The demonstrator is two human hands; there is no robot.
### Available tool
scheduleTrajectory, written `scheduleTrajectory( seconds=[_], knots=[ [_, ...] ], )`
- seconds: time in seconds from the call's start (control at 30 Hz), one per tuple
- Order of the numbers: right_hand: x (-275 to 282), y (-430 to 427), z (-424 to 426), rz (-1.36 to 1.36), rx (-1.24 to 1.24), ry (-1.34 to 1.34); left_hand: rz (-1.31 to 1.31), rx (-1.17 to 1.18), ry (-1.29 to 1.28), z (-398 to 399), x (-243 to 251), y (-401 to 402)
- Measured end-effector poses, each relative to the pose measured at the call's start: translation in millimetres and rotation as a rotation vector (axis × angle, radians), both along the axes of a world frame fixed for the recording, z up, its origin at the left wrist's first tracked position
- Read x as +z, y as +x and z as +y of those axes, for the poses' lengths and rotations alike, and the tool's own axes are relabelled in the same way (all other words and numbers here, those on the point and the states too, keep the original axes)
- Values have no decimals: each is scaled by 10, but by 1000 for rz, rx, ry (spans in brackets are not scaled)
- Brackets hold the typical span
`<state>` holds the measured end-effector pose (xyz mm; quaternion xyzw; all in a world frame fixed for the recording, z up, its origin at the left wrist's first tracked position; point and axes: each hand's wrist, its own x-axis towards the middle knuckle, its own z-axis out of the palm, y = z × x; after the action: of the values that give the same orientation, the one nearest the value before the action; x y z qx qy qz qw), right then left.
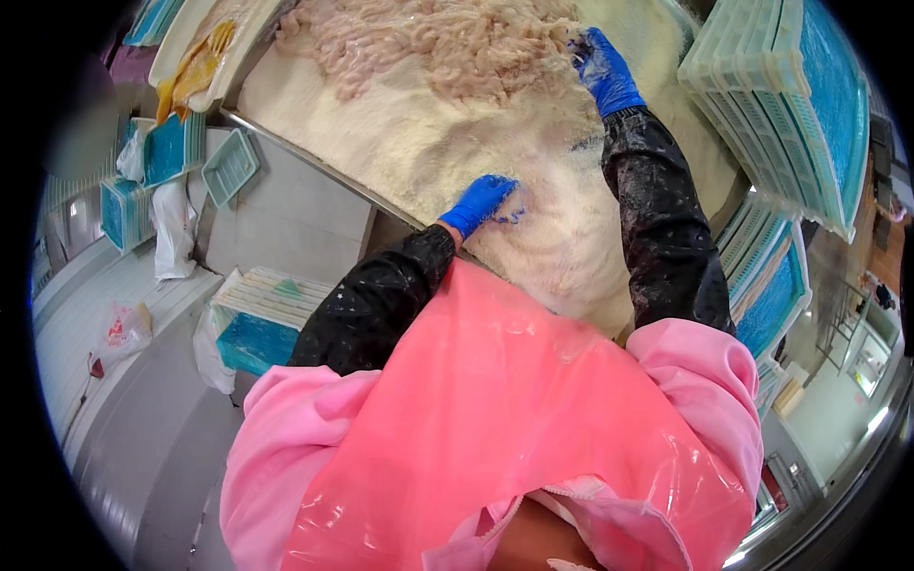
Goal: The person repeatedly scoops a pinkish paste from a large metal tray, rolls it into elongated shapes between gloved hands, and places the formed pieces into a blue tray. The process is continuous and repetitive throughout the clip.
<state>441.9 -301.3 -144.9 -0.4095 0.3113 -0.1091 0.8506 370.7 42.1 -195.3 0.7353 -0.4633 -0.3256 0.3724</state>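
Observation:
A heap of pale pink raw meat strips (443, 50) lies at the far side of a metal-edged work table (314, 165). Around it spreads a thick layer of cream-coloured powder or fine crumbs (335, 135). My left hand (484, 203), in a blue glove, is down in the powder near the table's front edge, its fingers partly covered. At the right end of the meat is my right hand (605, 71), also gloved in blue, with fingers bent against the strips. Whether either hand grips anything is unclear.
Stacked plastic trays with blue lining (771, 93) stand close by my right arm, and more trays (760, 278) are below them. On the left are a small plastic basket (230, 168), a lined tray stack (260, 339) and a white trough (246, 36) with an orange-yellow glove (193, 71).

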Motion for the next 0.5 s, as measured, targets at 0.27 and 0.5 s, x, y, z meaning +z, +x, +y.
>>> scheduleTrajectory(
  seconds=[0.27, 0.5],
  knots=[
    [-35, 222, -375, -156, 115, -57, 721, 312, 91, -60, 325, 23],
    [167, 361, -18, -480, 220, 23, 1251, 425, 86, -65, 496, 29]
  ],
)
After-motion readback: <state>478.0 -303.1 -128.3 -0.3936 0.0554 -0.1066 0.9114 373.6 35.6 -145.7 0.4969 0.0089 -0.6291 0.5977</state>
